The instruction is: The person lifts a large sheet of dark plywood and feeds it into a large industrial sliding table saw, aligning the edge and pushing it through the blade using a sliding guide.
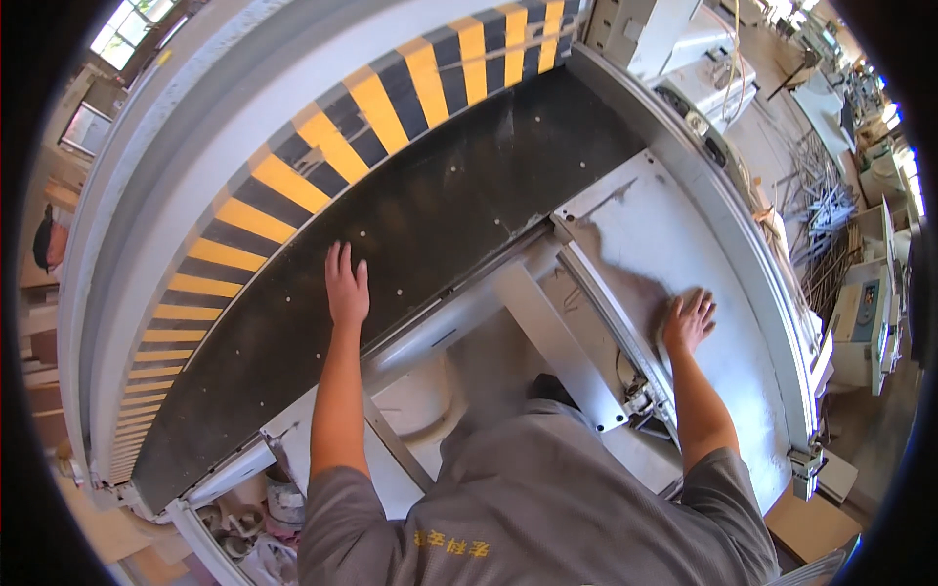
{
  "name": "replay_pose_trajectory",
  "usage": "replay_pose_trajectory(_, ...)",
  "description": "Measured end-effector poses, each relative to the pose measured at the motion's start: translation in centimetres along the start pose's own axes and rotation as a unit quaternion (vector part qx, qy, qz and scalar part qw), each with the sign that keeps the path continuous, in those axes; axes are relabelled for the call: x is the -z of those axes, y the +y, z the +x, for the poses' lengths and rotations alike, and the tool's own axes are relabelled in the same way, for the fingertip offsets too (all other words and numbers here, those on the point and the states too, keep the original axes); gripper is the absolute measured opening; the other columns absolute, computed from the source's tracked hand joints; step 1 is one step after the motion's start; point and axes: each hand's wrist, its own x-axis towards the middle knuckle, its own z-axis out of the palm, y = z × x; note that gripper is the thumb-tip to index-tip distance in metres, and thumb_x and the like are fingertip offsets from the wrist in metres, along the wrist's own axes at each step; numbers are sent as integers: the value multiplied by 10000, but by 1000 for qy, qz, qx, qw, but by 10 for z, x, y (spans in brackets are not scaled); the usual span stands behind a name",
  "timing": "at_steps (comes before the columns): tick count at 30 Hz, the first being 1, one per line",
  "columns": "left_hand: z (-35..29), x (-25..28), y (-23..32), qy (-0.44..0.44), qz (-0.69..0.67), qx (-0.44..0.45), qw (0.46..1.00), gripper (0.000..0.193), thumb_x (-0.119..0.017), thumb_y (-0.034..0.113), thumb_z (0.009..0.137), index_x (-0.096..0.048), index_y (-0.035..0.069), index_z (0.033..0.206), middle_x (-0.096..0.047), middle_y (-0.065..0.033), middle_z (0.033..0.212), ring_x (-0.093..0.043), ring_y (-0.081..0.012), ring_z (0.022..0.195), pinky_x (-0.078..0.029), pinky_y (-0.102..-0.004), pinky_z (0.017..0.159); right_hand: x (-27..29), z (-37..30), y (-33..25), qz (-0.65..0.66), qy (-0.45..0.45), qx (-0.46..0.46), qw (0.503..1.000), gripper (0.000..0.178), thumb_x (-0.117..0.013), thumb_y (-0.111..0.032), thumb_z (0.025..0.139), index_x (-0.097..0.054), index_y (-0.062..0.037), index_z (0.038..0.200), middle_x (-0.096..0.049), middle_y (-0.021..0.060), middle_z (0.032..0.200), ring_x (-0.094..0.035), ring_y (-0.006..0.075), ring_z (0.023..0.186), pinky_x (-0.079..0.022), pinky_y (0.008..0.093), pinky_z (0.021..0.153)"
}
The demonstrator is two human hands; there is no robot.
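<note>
My left hand is over the black panel with its fingers stretched out and nothing in them. Whether it touches the panel, I cannot tell. Small pale dots are spread across that dark surface. To the right, my right hand lies with fingers apart on a smooth grey metal plate, beside a dark smudge. Between my arms a flat metal bar crosses the opening in the machine's front. A metal rail runs along the plate's left edge.
A beam with yellow and black stripes curves above the panel. At the right, a grey side frame bounds the machine. Beyond it lie a heap of thin metal strips and a control box. Another person is at the far left.
</note>
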Motion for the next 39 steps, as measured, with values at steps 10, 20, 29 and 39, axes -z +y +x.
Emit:
replay_pose_trajectory(10,130,-85,-29,-45,238,133,961,711,-395,541,1080,-407,27,1572,-375,-158,1655,-302,-325,1550,-188,-507,1290,-1,-2,-6,-17,-25,0,1000,710,-404,-476,1073,-236,-119,1663,-185,122,1746,-107,338,1620,-101,578,1286)
replay_pose_trajectory(20,-67,-30,49,-38,117,21,992,680,-624,390,1005,-428,23,1543,-452,-193,1574,-411,-380,1460,-279,-568,1231,0,-1,4,-7,-25,-12,1000,726,-420,-502,1068,-248,-125,1663,-181,119,1747,-95,323,1623,-91,579,1287)
replay_pose_trajectory(29,-365,68,144,-71,39,111,991,487,-843,135,746,-713,53,1208,-629,-138,1095,-572,-388,1092,-444,-522,999,-3,-1,12,121,-12,38,992,732,-430,-532,1051,-291,-136,1651,-226,128,1731,-117,337,1619,-61,619,1272)
replay_pose_trajectory(39,-490,238,251,-73,83,167,980,514,-804,-19,674,-659,39,1163,-640,-156,1142,-615,-393,1097,-507,-480,965,66,21,26,137,59,485,862,594,-600,-326,1008,-455,-141,1553,-337,181,1659,-212,425,1574,-115,581,1286)
